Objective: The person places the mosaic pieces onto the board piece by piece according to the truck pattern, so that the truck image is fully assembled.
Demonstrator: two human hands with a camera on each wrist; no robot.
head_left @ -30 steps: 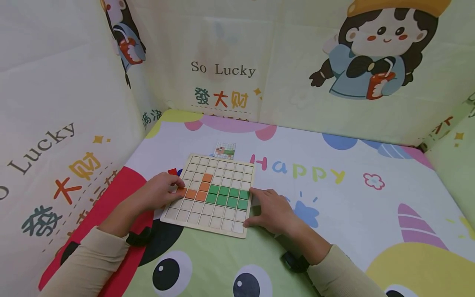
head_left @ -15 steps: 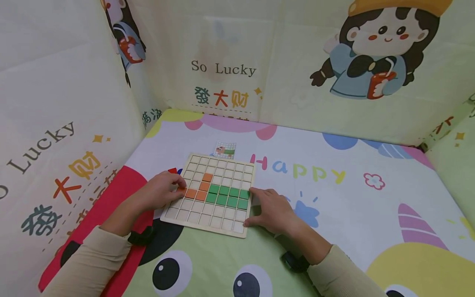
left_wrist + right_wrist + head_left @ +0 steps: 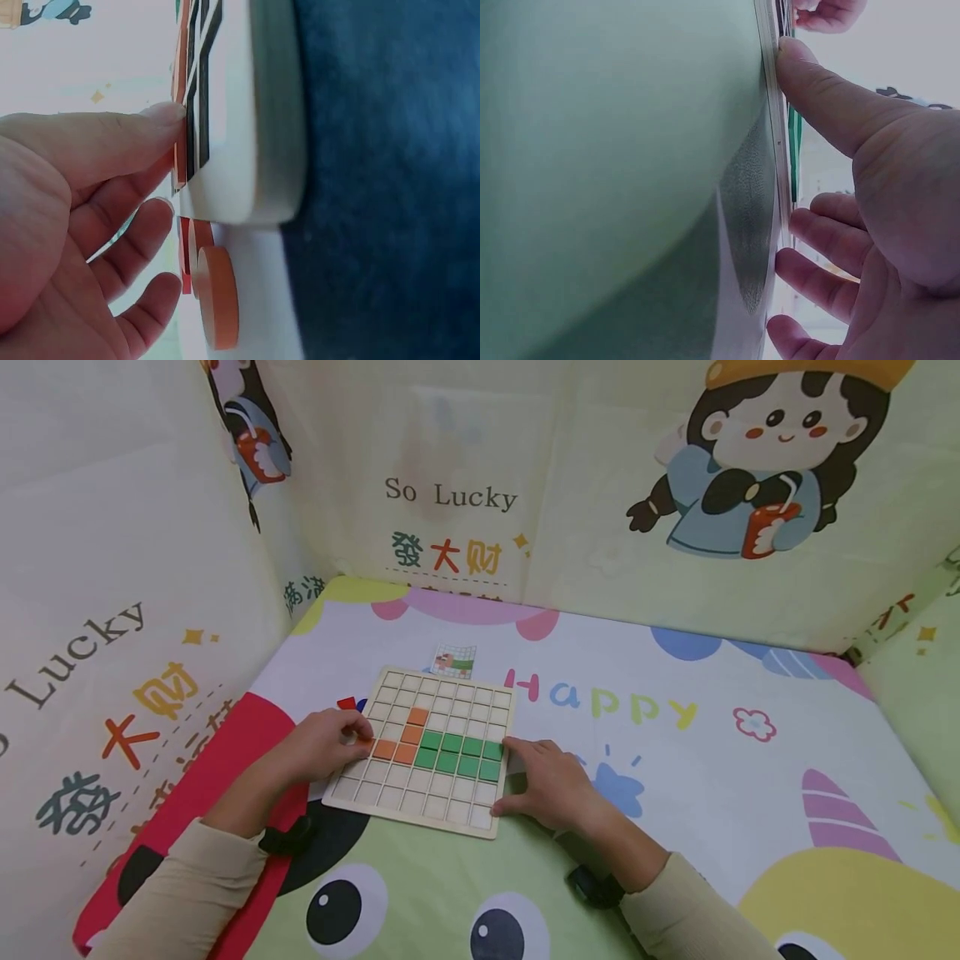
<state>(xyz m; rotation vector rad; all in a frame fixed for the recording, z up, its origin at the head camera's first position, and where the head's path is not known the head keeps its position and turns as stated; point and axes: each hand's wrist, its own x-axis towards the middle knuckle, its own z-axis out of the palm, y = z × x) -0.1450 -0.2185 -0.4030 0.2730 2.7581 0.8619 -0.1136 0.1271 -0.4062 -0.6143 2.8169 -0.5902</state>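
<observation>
A square wooden grid board (image 3: pixel 375 795) lies on the printed tablecloth. Its cells bear a double row of green square tiles (image 3: pixel 447 762) and several orange tiles (image 3: pixel 411 734) to their left. At the board's left edge my left hand (image 3: pixel 324 745) pinches an orange square tile (image 3: pixel 180 161) between thumb and forefinger, low over a cell; the fingers hide much of it. My right hand (image 3: pixel 551 781) rests along the right edge, thumb and fingers spread. In the right wrist view its thumb (image 3: pixel 821 86) touches the board's side.
Behind the board lies a small pattern card (image 3: pixel 453 662). Past my left hand sit a red piece (image 3: pixel 347 703) and a blue piece (image 3: pixel 362 705). An orange disc (image 3: pixel 219 300) shows beside the board in the left wrist view. Printed cloth walls (image 3: pixel 480 427) enclose the table.
Both hands keep nearly the same places; the left fingers shift very slightly at the orange tile. The whole head view has drifted up a little.
</observation>
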